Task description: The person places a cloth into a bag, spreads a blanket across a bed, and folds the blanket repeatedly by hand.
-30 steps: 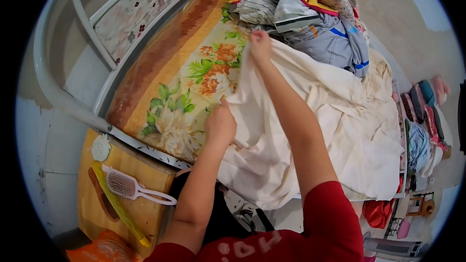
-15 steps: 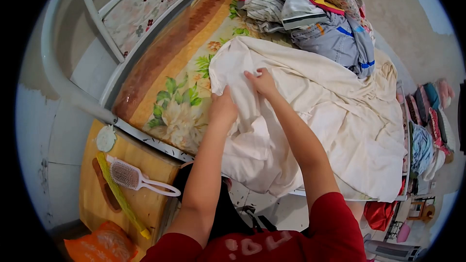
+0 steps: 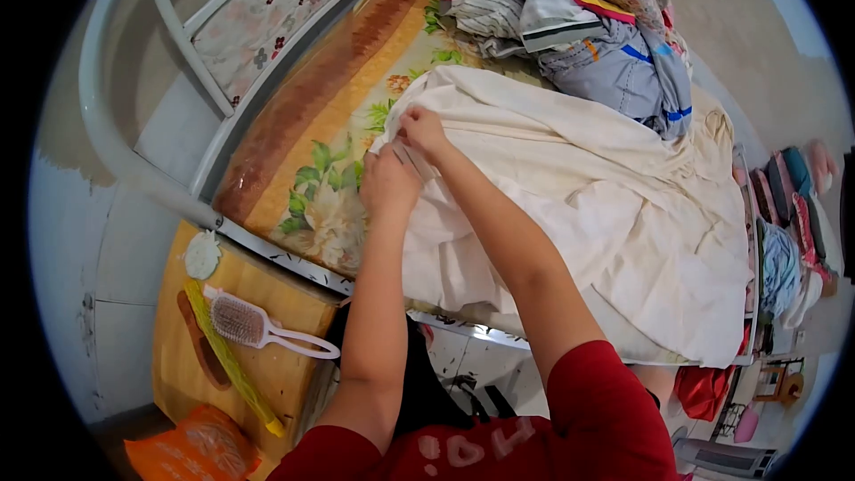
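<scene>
A large cream cloth (image 3: 570, 205) lies rumpled over a mattress with a floral pattern (image 3: 325, 187). My left hand (image 3: 390, 183) is closed on the cloth's left edge. Just above and to the right, my right hand (image 3: 422, 131) pinches the same edge, close to the left one. Between the two hands the cloth is gathered in small folds. Beyond the cloth, a heap of clothes (image 3: 606, 62) rests at the far end of the mattress.
A white metal bed rail (image 3: 125, 160) curves along the left. On a wooden table (image 3: 294, 303) at lower left lie a hairbrush (image 3: 239, 321) and a yellow packet (image 3: 233, 361), with an orange bag (image 3: 191, 447) at its edge. Folded clothes (image 3: 788, 205) are stacked at right.
The right hand came down from the cloth's far corner, opened over the cloth, then moved left and closed on its edge beside the left hand. The cloth's near edge has shifted up onto the mattress.
</scene>
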`<state>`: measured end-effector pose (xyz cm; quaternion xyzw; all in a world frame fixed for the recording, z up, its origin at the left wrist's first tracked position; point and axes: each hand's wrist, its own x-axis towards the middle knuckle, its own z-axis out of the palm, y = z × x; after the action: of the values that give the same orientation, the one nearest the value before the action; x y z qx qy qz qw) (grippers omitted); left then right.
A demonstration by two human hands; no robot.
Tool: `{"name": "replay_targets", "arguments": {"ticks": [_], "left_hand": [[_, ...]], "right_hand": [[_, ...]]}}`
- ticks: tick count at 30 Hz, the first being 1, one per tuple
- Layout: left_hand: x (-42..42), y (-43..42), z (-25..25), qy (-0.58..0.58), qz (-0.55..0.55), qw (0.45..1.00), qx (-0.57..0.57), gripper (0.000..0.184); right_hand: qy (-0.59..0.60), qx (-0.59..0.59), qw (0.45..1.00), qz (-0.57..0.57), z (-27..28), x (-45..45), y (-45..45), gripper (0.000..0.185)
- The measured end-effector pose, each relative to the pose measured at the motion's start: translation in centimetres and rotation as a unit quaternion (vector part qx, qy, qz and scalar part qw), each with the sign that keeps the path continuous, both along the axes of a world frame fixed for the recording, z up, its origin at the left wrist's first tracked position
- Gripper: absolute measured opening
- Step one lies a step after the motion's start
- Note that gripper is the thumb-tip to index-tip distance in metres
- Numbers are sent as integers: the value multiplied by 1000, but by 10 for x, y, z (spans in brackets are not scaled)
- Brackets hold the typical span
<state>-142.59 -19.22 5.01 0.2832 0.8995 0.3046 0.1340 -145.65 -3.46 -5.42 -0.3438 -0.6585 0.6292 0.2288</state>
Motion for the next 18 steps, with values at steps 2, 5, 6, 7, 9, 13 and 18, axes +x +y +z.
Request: {"name": "replay_targets", "arguments": {"ticks": [2, 5, 6, 7, 9, 13, 18], "left_hand": [[-2, -1, 0, -1, 9, 1000, -6, 44], [0, -2, -2, -6, -27, 999, -16, 48], [3, -2, -2, -6, -36, 999, -15, 48], [6, 0, -4, 7, -38, 999, -3, 43], [6, 2, -14, 18, -62, 998, 19, 45], [11, 1, -25, 18, -120, 992, -37, 66], [23, 1, -71, 87, -101, 988, -76, 62]], "right_hand": [[34, 131, 991, 0, 15, 43, -24, 25], [67, 215, 971, -73, 49, 141, -76, 28], [58, 254, 960, -105, 51, 181, -93, 26], [63, 290, 944, -144, 58, 219, -114, 26], [-9, 289, 940, -184, 37, 294, -151, 37], [-153, 423, 884, -127, 45, 373, -212, 59], [-207, 425, 875, -110, 28, 387, -213, 73]]}}
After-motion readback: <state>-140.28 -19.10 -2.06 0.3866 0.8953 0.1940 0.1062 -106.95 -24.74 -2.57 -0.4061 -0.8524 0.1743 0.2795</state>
